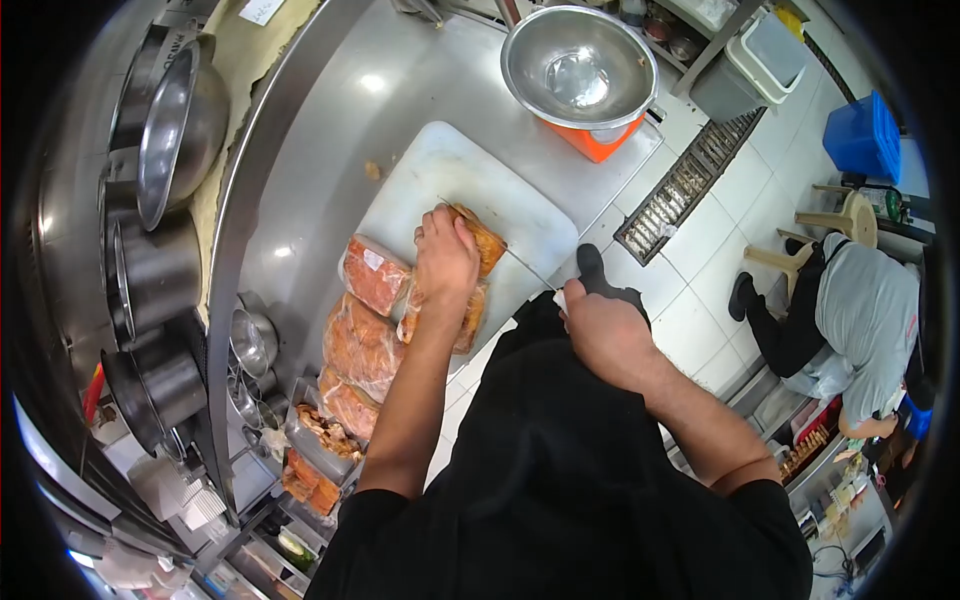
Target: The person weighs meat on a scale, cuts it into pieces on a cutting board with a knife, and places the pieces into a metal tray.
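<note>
My left hand (447, 252) lies over the left side of a browned, orange piece of meat (485, 243) on the white cutting board (440, 165), its fingers curled together against it. Another orange piece (472, 318) sits just below, partly hidden by my left forearm. Left of the hand is a clear-wrapped reddish meat pack (376, 277) with a white label; a larger wrapped pack (358, 340) lies below it. My right hand (608, 335) is closed in front of the black apron, around something pale and mostly hidden at its fingertips.
A steel bowl (580, 75) rests on an orange base (598, 143) at the steel table's far end. Trays of meat (325, 440) are lower left; pots (160, 270) line the left. On the right, a person in grey (865, 310) bends near stools (850, 220).
</note>
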The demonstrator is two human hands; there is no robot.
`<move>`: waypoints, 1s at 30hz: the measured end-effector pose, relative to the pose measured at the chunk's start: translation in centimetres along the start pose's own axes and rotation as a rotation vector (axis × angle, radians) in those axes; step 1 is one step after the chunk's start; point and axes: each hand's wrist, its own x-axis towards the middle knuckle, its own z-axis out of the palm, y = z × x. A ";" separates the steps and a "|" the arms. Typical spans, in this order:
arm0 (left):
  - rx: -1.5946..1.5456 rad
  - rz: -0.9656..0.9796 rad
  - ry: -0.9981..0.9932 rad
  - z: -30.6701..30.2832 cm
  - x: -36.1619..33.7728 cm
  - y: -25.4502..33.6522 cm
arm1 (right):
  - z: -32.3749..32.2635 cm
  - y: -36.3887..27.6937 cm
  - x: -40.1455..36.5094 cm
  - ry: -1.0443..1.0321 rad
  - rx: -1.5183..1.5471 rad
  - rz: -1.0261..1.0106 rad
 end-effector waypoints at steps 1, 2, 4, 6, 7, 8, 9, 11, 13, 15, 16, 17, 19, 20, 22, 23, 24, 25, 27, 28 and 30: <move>-0.004 0.008 0.003 0.1 0.1 -0.1 | -0.1 -0.1 0.2 -0.005 -0.012 -0.004; -0.008 0.014 0.008 0.2 0.2 -0.3 | -0.1 -0.2 0.4 -0.009 -0.025 -0.011; -0.010 -0.003 -0.010 0.1 0.2 -0.2 | -0.4 -0.8 1.3 -0.006 -0.039 -0.026; -0.013 -0.006 -0.018 0.1 0.2 -0.3 | -0.4 -1.3 2.3 0.018 -0.056 -0.051; -0.016 -0.001 -0.016 0.2 0.2 -0.3 | 0.0 -1.3 3.2 0.040 -0.067 -0.070; -0.019 0.005 -0.014 0.2 0.3 -0.3 | 0.4 -1.4 4.1 0.064 -0.079 -0.088; -0.016 0.005 -0.013 0.2 0.2 -0.3 | 0.7 -1.6 5.1 0.085 -0.085 -0.097; -0.011 0.003 -0.009 0.1 0.3 -0.1 | 1.4 -2.2 7.2 0.130 -0.098 -0.118; -0.006 -0.008 -0.011 0.2 0.3 -0.2 | 1.9 -3.3 9.1 0.126 -0.110 -0.100; -0.004 -0.011 -0.014 0.2 0.5 -0.2 | 1.2 -3.7 9.2 0.094 -0.097 -0.073; -0.003 -0.009 -0.021 0.3 0.5 -0.3 | 0.5 -3.7 8.7 0.062 -0.075 -0.054; -0.004 -0.007 -0.026 0.3 0.5 -0.3 | -0.5 -3.7 8.0 0.031 -0.055 -0.034; -0.016 -0.020 -0.049 0.0 0.6 -0.2 | -2.3 -3.4 5.0 -0.044 -0.072 0.009; -0.022 -0.030 -0.067 -0.1 0.5 -0.1 | -2.5 -3.2 3.8 -0.089 -0.079 0.033; -0.029 -0.018 -0.057 -0.1 0.7 -0.2 | -2.3 -2.8 3.0 -0.120 -0.121 0.069; -0.030 -0.012 -0.057 -0.1 0.5 -0.2 | -2.1 -2.7 2.7 -0.139 -0.137 0.089; -0.034 -0.006 -0.046 0.0 0.5 -0.2 | -1.8 -2.7 3.2 -0.110 -0.120 0.070; -0.036 -0.001 -0.030 0.1 0.6 -0.1 | -1.2 -2.7 4.4 -0.077 -0.105 0.047; -0.036 -0.001 -0.019 0.0 0.8 -0.2 | 0.1 -3.0 6.8 -0.028 -0.097 0.012; -0.035 -0.003 -0.024 0.0 1.0 -0.3 | 0.8 -3.3 8.2 -0.008 -0.107 0.004; -0.031 -0.011 -0.033 0.0 0.8 -0.1 | 2.0 -3.0 9.0 0.022 -0.104 -0.015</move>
